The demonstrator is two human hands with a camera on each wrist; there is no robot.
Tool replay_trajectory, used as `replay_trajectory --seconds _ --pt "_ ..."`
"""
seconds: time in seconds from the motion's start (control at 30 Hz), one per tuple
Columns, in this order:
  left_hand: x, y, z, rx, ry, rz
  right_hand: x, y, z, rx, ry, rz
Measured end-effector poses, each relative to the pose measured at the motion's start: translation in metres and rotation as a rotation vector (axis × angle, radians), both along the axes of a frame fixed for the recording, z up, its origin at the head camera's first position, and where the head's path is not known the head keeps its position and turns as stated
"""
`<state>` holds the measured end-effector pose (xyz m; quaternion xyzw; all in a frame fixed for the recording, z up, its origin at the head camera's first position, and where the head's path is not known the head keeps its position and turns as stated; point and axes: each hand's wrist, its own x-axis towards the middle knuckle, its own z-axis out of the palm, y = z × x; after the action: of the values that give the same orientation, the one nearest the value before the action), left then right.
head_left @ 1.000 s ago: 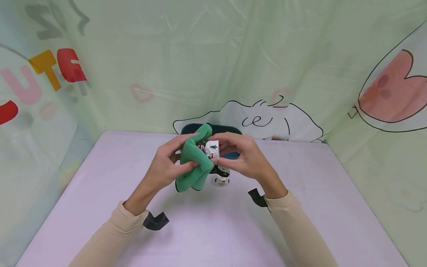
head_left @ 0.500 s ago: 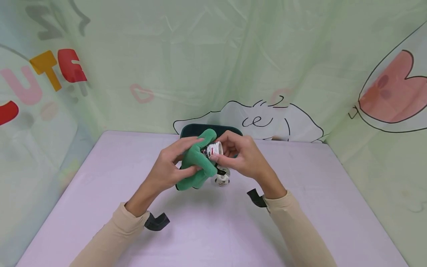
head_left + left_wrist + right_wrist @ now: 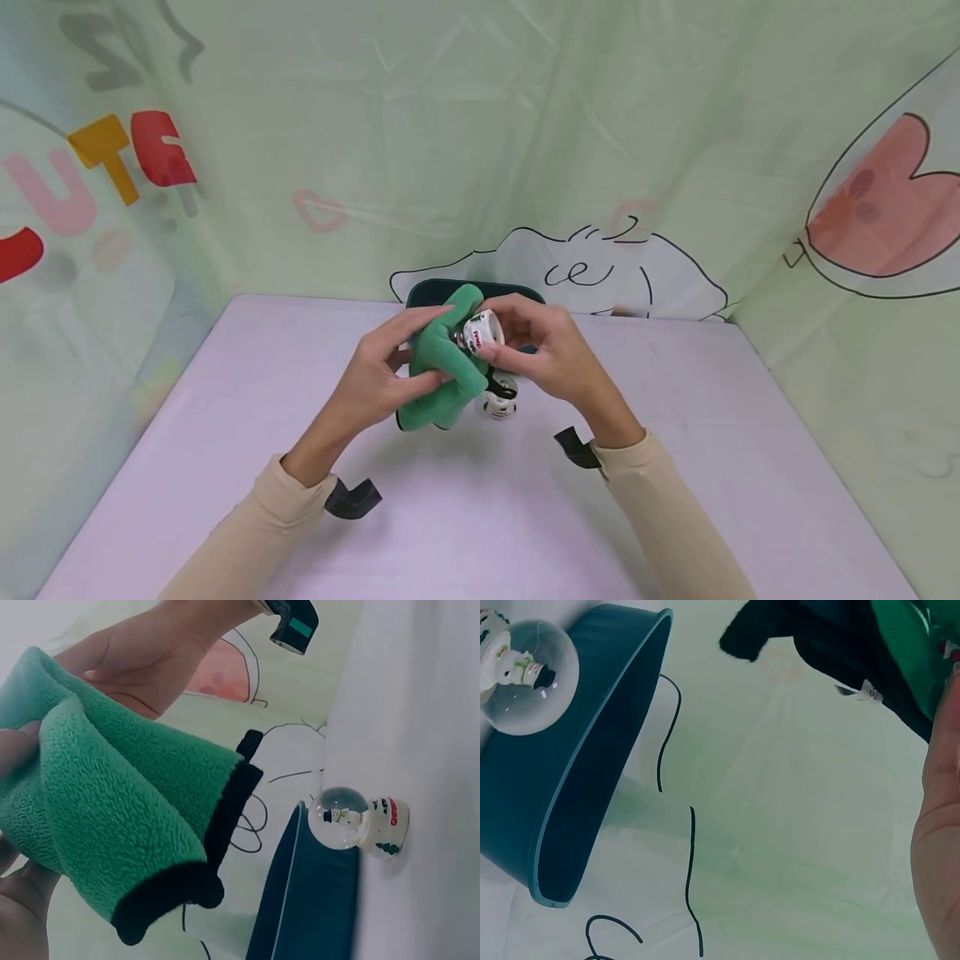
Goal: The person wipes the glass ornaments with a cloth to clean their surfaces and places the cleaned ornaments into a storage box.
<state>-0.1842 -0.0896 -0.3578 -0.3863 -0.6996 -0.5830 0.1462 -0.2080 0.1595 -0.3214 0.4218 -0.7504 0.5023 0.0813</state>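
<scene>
Centrally, above the tabletop (image 3: 480,517), the left hand (image 3: 378,362) grips a green cloth (image 3: 442,354) partly covering a white printed ornament (image 3: 482,332), which the right hand (image 3: 547,346) pinches. Beyond them stands a teal bin (image 3: 315,900), its dark interior's contents indiscernible, with a snow globe (image 3: 360,821) before it. Both wrist views resolve the globe's enclosed, black-hatted snowman (image 3: 346,817), indistinct from the head; only the right wrist view shows the cloth's white tag (image 3: 871,691).

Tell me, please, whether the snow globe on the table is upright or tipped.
Upright: in the left wrist view, the snow globe rests base down on the table, its ball uppermost.
</scene>
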Motion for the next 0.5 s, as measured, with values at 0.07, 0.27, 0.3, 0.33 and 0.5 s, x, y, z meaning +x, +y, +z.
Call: replay_trajectory --seconds 0.07,0.27,0.3,0.33,0.5 --pt "0.0006 -0.0006 0.0003 0.019 -0.042 -0.017 0.0002 0.0 0.0009 -0.006 0.007 0.023" --pt "0.0019 -0.0038 0.0014 0.091 -0.18 -0.063 0.0 0.0001 0.0038 -0.002 0.045 0.082" --pt "0.0021 -0.0044 0.0017 0.102 -0.198 -0.07 -0.0002 0.0003 0.0042 0.001 0.052 0.089" --pt "0.002 -0.0049 0.0019 0.113 -0.215 -0.077 -0.0003 0.0004 0.0046 0.003 0.057 0.097" --pt "0.0012 -0.0071 0.0017 0.143 -0.259 -0.1 -0.0005 0.0013 0.0052 0.002 0.092 0.108"
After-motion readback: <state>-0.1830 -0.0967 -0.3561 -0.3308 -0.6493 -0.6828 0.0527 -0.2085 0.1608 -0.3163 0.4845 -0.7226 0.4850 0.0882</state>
